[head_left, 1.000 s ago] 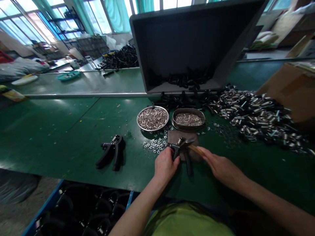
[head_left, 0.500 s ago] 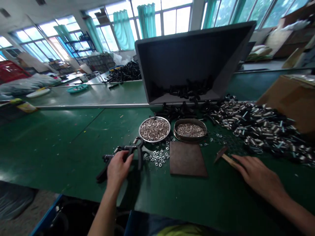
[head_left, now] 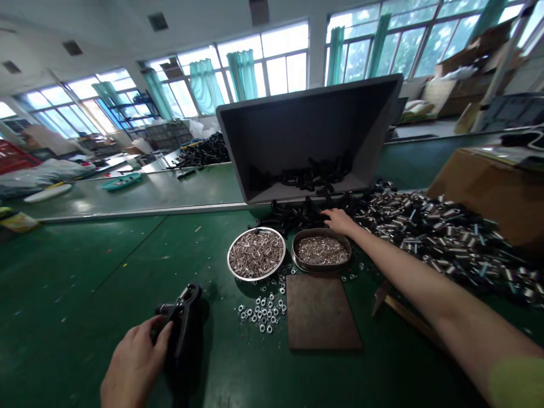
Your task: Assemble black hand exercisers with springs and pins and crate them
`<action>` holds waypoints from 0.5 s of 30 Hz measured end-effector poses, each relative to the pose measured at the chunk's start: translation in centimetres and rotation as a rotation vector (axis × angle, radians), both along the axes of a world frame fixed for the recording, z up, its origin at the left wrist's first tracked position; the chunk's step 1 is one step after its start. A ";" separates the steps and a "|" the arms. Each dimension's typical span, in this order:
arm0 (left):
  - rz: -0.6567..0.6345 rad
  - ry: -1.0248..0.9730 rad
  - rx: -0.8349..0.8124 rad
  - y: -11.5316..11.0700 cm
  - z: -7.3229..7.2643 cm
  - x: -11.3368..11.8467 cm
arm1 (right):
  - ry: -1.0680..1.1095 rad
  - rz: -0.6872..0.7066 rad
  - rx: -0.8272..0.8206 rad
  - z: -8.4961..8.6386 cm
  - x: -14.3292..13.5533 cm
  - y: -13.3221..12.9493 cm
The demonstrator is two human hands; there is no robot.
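At the lower left my left hand (head_left: 138,357) has its thumb and fingers closed round a black hand grip exerciser (head_left: 182,323) with a metal spring at its top. My right hand (head_left: 339,221) reaches far forward, fingers stretched out at the edge of a heap of black plastic handles (head_left: 293,214); nothing shows in it. Under my right forearm lies a hammer (head_left: 410,317) with a wooden handle, partly hidden. A dark square plate (head_left: 323,317) is flat on the table, with small ring nuts (head_left: 263,311) scattered to its left.
A round dish (head_left: 229,258) of small metal pins and an oval tin (head_left: 294,255) of small metal parts stand mid-table. Behind them a large grey bin (head_left: 250,195) is tipped forward. Springs and parts (head_left: 450,232) heap at right, before a cardboard box (head_left: 471,175).
My right hand has left the hammer and moved forward and left to the black handles. My left hand has come back toward me and left with the hand grip.
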State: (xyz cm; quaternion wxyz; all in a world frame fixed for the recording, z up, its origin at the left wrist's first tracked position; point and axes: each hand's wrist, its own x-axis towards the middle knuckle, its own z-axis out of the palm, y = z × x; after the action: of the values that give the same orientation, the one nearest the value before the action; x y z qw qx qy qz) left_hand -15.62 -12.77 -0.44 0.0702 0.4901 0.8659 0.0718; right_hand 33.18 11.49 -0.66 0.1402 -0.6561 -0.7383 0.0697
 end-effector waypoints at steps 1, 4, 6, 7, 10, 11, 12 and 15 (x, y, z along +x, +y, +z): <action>-0.013 0.015 0.037 -0.1 0.0 0.1 | 0.015 -0.001 -0.021 -0.1 -0.1 0.6; -0.095 0.060 0.160 -0.3 0.0 1.4 | 0.072 -0.037 -0.028 0.0 -0.2 1.2; -0.183 0.090 0.262 0.0 0.1 3.4 | 0.110 -0.081 0.016 0.7 0.0 0.6; -0.246 0.097 0.329 0.3 0.1 4.7 | 0.127 -0.098 0.046 1.2 0.0 0.0; -0.481 0.038 0.517 1.2 0.3 9.8 | 0.175 -0.062 0.123 2.8 -0.1 -3.4; -0.561 -0.008 0.551 1.5 0.3 11.8 | 0.190 -0.015 0.134 3.4 -0.4 -5.3; -0.632 -0.062 0.578 1.6 0.2 13.8 | 0.203 0.046 0.133 4.0 -0.8 -7.5; -0.826 -0.250 0.557 1.4 -0.3 19.7 | 0.235 0.287 0.063 5.5 -2.8 -15.3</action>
State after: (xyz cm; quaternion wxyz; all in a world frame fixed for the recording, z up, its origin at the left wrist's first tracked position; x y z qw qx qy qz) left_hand 4.12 -11.35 -0.78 0.0626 0.7790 0.5331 0.3241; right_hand 30.39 -3.84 4.87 0.2346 -0.5266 -0.8047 0.1421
